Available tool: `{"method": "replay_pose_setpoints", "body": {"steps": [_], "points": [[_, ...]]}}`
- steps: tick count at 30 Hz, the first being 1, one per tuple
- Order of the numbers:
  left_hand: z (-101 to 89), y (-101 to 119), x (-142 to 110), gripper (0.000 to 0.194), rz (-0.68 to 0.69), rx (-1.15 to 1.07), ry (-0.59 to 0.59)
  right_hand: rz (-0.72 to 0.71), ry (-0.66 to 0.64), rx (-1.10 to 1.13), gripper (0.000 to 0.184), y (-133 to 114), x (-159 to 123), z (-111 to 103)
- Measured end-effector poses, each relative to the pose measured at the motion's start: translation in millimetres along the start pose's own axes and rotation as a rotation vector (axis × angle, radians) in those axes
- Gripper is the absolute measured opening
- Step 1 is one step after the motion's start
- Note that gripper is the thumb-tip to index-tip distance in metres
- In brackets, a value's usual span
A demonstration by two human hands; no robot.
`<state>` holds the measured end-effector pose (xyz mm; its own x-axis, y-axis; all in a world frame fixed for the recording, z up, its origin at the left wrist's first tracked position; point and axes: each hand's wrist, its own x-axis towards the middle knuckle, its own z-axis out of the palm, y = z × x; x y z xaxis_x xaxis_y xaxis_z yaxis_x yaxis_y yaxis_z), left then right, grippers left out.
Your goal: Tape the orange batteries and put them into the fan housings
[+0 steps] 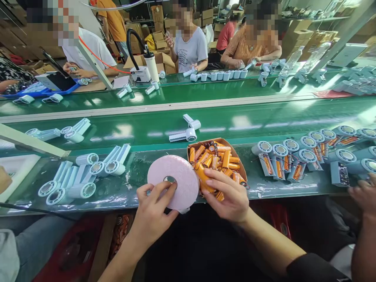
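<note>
Two bare hands work at a green workbench (279, 191), seen from above, close to a shallow open box (235, 153) heaped with orange cylindrical cells (226, 159). Just left of the box, the left hand (155, 211) holds a wide, flat, pale pink roll (173, 168) that looks like tape, tilted up to face the viewer; its fingers are curled, with fingertips at the central hole and the thumb near the lower edge. At the near side of the box, the right hand (227, 196) has its fingers partly closed around an orange piece (203, 177), which sits right beside the roll's edge; whether the two touch is hard to tell. To the right of the box stand pale blue round-headed housings (263, 148), several with orange cells showing in their open handles. More pale blue housings (81, 190) lie well to the left of the box. Beyond the box, two pale blue units (190, 135) rest on a green conveyor belt (141, 127). Farther past it, several people sit or stand, one in a light printed T-shirt (190, 47). Well right of the box, another person's hand (364, 196) enters at the edge.
</note>
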<state>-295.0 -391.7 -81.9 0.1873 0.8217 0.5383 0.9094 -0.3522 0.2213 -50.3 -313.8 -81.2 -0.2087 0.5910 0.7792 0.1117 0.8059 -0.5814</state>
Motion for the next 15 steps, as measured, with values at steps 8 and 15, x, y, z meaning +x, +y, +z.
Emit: {"method": "replay_pose_setpoints", "body": {"steps": [8,15], "points": [[-12.1,-4.1,4.3,0.047,0.126,0.158,0.034,0.751,-0.292,0.533,0.039,1.6,17.2,-3.4],[-22.9,2.5,13.2,0.042,0.216,0.311,0.007,0.875,-0.451,0.51,0.031,7.0,38.8,-10.3]]}}
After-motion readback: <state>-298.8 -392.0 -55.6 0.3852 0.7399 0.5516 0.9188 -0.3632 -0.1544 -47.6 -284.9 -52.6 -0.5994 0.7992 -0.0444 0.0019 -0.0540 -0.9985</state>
